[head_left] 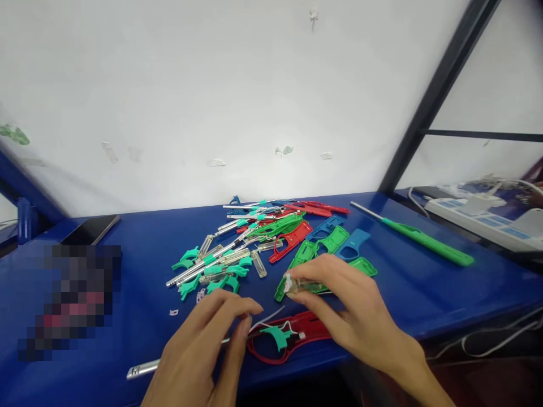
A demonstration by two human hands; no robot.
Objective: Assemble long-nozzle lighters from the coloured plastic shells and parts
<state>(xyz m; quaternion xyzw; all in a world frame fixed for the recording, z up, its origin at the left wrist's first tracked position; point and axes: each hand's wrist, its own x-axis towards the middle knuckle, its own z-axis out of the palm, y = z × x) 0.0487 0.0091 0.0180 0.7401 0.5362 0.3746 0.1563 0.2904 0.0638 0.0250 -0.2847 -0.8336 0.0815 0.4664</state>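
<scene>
My right hand (348, 299) pinches a small clear lighter fuel tank (307, 285) with a whitish end between thumb and fingers, above the table. My left hand (203, 345) is closed around a silver lighter tube (144, 369), which sticks out to its lower left. From its fingertips a thin pale hose (267, 319) curves to the right. Below and between the hands, a red lighter handle half (311, 325) lies near the table's front edge, with a teal trigger (279, 337) and a wire on it. My left palm hides part of the tube.
Behind my hands lie piled silver tubes with teal triggers (186, 288), clear fuel tanks (258, 264), and red, green and blue handle halves (297, 237). A whole green lighter (428, 243) lies right. A phone (91, 229) and white power strip (479, 217) stand at the sides.
</scene>
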